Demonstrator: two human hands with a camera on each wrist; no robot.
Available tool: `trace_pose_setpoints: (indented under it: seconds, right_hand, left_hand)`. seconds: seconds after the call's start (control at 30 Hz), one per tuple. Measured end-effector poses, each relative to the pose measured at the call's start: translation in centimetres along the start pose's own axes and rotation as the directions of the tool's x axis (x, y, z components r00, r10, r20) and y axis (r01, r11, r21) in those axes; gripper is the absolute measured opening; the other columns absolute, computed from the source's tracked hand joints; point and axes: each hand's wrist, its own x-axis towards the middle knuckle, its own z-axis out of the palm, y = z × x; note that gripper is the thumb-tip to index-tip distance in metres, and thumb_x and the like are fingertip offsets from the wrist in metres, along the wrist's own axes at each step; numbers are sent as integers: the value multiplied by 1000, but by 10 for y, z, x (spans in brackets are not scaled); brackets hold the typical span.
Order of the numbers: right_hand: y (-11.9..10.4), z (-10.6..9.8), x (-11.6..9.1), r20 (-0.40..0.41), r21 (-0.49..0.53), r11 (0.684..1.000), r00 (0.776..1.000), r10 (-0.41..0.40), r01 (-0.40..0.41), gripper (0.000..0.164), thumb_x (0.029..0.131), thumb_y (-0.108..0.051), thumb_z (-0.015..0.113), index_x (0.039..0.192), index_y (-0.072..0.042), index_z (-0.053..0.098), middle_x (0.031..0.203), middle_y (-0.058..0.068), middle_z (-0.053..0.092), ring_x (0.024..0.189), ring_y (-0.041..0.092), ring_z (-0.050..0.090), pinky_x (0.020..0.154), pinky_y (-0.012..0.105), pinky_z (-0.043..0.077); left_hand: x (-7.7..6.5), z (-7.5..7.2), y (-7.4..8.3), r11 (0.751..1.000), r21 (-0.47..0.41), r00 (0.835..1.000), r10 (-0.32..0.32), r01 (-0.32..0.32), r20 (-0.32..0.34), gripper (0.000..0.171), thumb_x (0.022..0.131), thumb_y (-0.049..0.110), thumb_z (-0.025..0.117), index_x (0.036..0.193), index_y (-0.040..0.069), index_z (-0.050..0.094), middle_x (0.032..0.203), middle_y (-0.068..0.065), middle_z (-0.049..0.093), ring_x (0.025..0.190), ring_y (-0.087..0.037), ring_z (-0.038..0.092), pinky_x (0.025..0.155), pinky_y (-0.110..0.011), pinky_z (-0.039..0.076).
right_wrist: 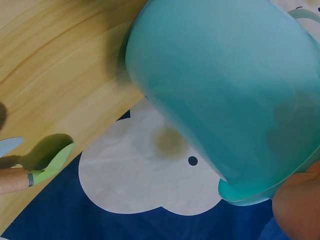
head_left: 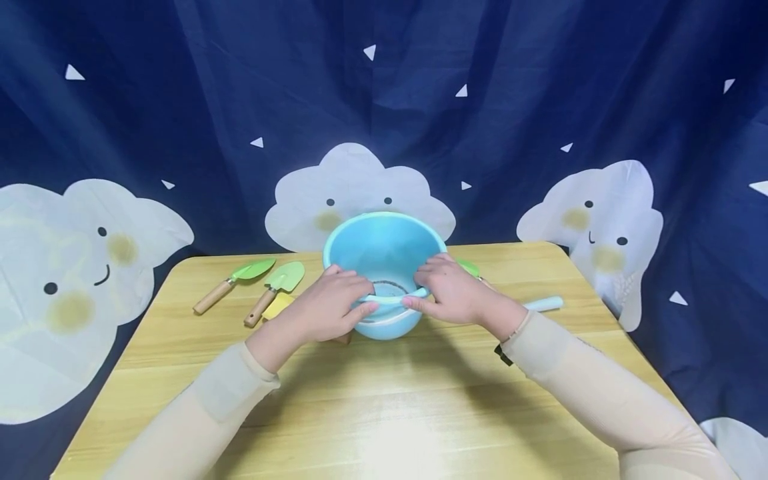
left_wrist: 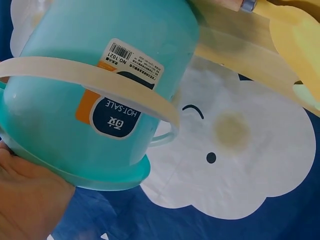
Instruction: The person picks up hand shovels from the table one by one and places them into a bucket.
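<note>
A light blue plastic bucket (head_left: 384, 247) is at the middle of the table, its mouth toward the head camera. On the left side of its near rim, my left hand (head_left: 327, 303) grips with fingers over the edge and thumb in front. My right hand (head_left: 453, 290) holds the same rim on the right, fingers reaching inside. A white carrying handle (left_wrist: 95, 80) hangs across the bucket's outside in the left wrist view, over an orange and navy label (left_wrist: 115, 112). In the right wrist view, the bucket's smooth wall (right_wrist: 215, 90) hides most of the right hand.
Left of the bucket lie two green trowels (head_left: 252, 269) (head_left: 287, 277) with wooden handles, and a yellow tool (head_left: 279, 306) partly behind my left hand. A green tool (head_left: 468, 267) and a light blue handle (head_left: 545, 304) lie right. Behind the wooden table (head_left: 372, 413) hangs a navy curtain (head_left: 456, 40).
</note>
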Motion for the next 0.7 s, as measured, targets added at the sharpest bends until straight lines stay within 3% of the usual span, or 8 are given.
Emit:
trace_pose_setpoints:
  seconds: [0.33,0.53,0.7]
  right_hand:
    - [-1,-4,0,8,-4,1000,1000,4,-4,61,100,-67,33,69,-16,48,65,-7,39,70,16,39,89,39,36]
    - [-1,-5,-1,22,-6,1000,1000,14,-14,60,99,-68,30,70,-19,45,66,-6,40,71,16,40,89,39,36]
    - [-1,-4,0,31,-5,1000,999,12,-12,71,99,-70,27,71,-11,55,66,-6,40,71,16,40,90,39,35]
  left_hand:
    - [-4,-4,-6,1000,3,996,13,-12,-83,28,100,44,56,102,17,66,99,9,66,103,-16,58,97,-43,33]
    - [-10,-8,-15,1000,-10,993,-2,1,-116,33,99,43,57,114,17,69,119,3,67,119,-21,54,101,-50,31]
    - [-20,-16,-22,997,-60,993,-44,38,-109,37,100,43,56,124,16,68,131,-1,63,127,-24,49,105,-53,27]
